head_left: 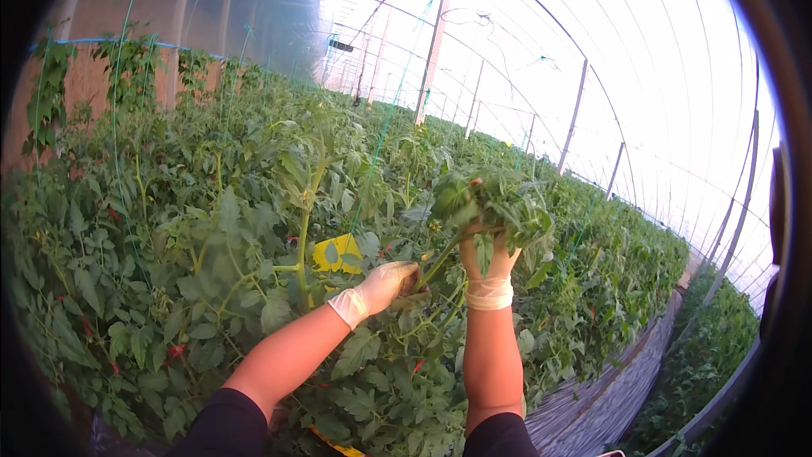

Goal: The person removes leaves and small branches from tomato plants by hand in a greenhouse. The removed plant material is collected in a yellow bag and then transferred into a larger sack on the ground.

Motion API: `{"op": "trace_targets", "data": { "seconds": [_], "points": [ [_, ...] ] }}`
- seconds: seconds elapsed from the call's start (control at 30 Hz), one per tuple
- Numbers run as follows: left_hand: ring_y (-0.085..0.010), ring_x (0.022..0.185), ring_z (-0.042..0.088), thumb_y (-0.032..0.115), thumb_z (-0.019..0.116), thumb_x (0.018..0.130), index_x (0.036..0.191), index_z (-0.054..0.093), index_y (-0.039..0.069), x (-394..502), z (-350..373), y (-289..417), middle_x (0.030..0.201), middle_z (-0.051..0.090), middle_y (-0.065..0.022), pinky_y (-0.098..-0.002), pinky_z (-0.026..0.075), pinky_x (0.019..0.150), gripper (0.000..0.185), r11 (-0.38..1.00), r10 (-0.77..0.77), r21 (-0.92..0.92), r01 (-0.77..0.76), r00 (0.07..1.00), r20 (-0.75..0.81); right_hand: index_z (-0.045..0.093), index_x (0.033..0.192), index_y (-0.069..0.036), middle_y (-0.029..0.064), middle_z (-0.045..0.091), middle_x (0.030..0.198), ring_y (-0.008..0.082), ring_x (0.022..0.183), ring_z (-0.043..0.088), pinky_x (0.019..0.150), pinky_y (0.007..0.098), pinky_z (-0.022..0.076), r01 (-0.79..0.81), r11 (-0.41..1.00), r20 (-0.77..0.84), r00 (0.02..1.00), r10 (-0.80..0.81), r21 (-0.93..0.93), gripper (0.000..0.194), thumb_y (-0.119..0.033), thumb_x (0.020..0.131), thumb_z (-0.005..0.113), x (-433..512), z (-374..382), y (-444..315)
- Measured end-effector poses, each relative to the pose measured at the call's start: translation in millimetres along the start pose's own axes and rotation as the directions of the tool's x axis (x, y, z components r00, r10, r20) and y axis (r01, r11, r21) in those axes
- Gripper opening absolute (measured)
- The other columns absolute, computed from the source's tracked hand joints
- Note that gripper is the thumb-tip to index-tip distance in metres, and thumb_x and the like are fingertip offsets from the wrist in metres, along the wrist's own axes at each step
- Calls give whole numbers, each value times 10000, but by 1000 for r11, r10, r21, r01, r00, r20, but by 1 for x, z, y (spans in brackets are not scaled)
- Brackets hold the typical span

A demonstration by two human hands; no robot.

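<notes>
Both my hands wear thin pale gloves. My left hand (394, 284) is closed around the green stem of a tomato plant (438, 264), low in the middle of the view. My right hand (487, 254) is raised to the right of it, at the leafy top (488, 200) of that plant; leaves cover its fingers, so its grip is hidden. Left of my hands stands another thick tomato stem (304, 235) with a yellow flower near its top. A yellow card (337, 253) shows among the leaves just behind my left hand.
Dense tomato plants (158, 254) surround my arms. Green strings (380, 139) run upward among them. Wooden posts (438, 38) and curved hoops hold the greenhouse's plastic cover. Pale sheeting (602, 393) lines the ground at the lower right, with a further plant row (710, 336) beyond.
</notes>
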State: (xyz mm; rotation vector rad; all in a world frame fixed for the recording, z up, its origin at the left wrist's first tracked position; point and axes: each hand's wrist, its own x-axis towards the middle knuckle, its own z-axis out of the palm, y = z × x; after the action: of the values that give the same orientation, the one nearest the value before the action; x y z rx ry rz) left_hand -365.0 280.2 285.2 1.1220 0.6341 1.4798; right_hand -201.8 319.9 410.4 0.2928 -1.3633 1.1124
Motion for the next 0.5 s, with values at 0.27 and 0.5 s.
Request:
{"op": "trace_targets", "data": {
  "seconds": [0.27, 0.5],
  "points": [
    [-184, 870, 619, 259, 550, 1011, 1161, 591, 28, 13, -1, -10, 1015, 622, -53, -328, 520, 821, 278, 980, 41, -193, -39, 999, 6, 415, 1456, -39, 129, 477, 1470, 207, 1149, 589, 933, 324, 484, 701, -166, 701, 710, 70, -693, 472, -189, 1011, 462, 73, -13, 30],
    [-192, 956, 614, 232, 624, 970, 1241, 564, 33, 19, -27, -33, 1123, 612, -57, -345, 505, 897, 342, 982, 65, -188, -27, 978, 198, 470, 1411, -44, 139, 531, 1397, 245, 1162, 602, 860, 338, 532, 477, 157, 502, 818, 279, -865, 448, -67, 963, 480, 83, 4, -8]
  ]
}}
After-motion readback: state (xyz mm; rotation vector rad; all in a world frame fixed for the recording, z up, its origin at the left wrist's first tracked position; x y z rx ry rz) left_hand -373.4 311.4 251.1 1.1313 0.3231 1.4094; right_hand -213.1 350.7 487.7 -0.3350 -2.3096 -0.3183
